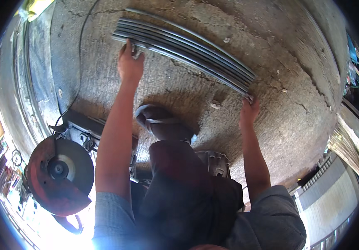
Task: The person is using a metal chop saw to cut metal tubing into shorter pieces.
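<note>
A row of long, thin grey metal rods (179,47) lies side by side on the concrete floor, slanting down to the right. My left hand (130,64) is at the near side of the row, close to its left end. Its index finger touches the nearest rod, while the thumb stands apart from it. At the right end, my right hand (249,111) has its fingers closed at the tip of the nearest rod; the exact grip is partly hidden. One single rod (187,30) lies slightly apart along the far side of the row.
A cut-off saw with a large round disc (77,162) and red guard stands at my left. A dark cable (80,54) runs across the floor beside it. My shoe (158,118) is between my arms. Straw-like bristles (345,143) and a pale slatted panel (329,196) are at right.
</note>
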A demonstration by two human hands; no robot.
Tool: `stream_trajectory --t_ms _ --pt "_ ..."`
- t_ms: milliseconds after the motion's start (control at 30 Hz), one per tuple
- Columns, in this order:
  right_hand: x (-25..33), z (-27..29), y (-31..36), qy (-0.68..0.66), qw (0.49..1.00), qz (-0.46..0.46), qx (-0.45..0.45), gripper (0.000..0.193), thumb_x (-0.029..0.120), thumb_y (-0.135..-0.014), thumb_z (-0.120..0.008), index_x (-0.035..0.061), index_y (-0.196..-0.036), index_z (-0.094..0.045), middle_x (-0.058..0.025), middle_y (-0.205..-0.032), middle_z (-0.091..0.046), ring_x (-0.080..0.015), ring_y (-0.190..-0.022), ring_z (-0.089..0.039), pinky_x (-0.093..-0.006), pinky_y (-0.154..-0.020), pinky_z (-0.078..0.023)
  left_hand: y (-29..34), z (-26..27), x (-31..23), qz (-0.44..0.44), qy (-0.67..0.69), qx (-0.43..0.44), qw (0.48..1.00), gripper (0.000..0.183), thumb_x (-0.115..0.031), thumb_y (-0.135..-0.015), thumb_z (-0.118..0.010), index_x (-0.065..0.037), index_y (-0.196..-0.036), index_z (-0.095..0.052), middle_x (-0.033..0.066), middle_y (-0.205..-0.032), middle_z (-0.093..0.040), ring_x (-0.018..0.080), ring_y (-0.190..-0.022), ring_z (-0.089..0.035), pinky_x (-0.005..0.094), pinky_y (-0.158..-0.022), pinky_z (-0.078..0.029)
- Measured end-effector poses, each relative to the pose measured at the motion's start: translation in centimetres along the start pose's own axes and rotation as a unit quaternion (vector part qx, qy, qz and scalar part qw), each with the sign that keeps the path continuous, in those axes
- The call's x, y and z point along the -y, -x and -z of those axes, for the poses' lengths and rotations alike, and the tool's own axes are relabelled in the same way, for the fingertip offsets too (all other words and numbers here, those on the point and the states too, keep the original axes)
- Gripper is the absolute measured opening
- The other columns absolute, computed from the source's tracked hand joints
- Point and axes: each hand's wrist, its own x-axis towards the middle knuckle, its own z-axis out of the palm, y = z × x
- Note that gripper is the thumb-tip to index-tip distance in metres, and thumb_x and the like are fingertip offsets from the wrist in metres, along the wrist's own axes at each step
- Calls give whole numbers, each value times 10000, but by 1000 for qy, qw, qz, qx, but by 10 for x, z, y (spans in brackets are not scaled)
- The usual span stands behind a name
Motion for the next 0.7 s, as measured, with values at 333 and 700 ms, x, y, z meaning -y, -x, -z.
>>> stream_trajectory --t_ms 333,700 --pt "5 1 0 -3 999 -50 2 353 121 -819 -576 -25 -1139 -543 -146 -1084 -554 -241 -957 -523 -378 -837 -406 -25 13 17 108 57 -49 991 476 -211 -766 -639 5 -1173 -519 185 -1110 -571 323 -937 -591 406 -844 -437" --pt "7 1 3 -16 999 -33 1 327 124 -809 -619 -22 -1097 -572 -125 -1062 -572 -209 -926 -543 -348 -797 -442 -63 27 54 50 63 6 997 576 -299 -709 -702 -9 -1181 -542 174 -1113 -597 313 -1049 -558 362 -899 -414"
